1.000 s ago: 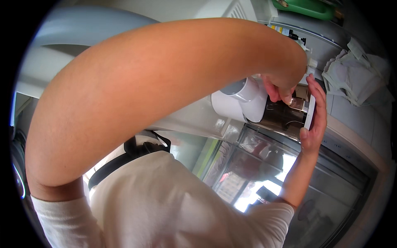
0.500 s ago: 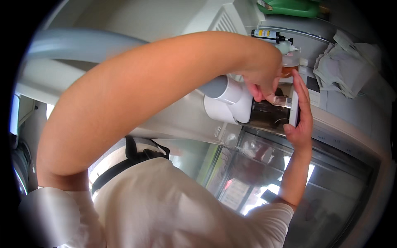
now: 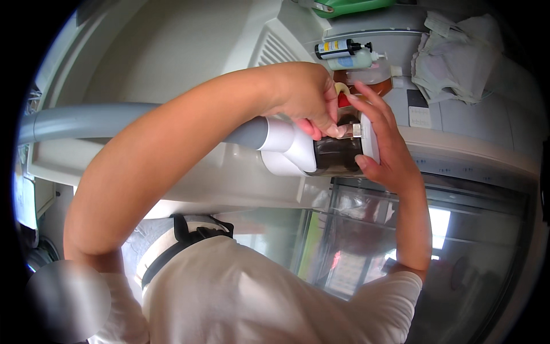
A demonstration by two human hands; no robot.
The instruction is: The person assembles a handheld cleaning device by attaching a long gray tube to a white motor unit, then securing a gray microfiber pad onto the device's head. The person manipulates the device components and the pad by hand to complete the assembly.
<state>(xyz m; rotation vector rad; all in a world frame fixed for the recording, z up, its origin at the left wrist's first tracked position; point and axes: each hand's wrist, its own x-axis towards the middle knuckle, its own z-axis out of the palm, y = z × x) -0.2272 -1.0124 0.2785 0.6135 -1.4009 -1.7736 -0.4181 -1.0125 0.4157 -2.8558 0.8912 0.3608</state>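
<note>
A cylinder with a dark see-through body (image 3: 335,156) lies sideways between my hands. Its left end joins a white branched fitting (image 3: 281,161), into which a thick grey pipe (image 3: 86,121) runs under my left forearm. My left hand (image 3: 312,100) reaches over from the left, and its thumb and fingertips pinch at a small shiny clip (image 3: 356,131) beside the white end cap (image 3: 370,137). My right hand (image 3: 392,140) cups that cap from the right, thumb below and fingers above. A red part (image 3: 344,100) with a pale curved piece (image 3: 342,88) shows behind the cylinder.
Behind my hands stand a black pump bottle (image 3: 335,49), a pale green pump bottle (image 3: 350,61) and a clear bottle with amber liquid (image 3: 382,86). A grey-white cloth (image 3: 455,57) lies at far right, a green container (image 3: 349,6) at the top. A pale basin (image 3: 172,40) spreads behind the pipe.
My hands and the cylinder appear slightly further left, as does the background. The clip now shows more plainly, and the red part has come into view. Both hands keep their grip.
</note>
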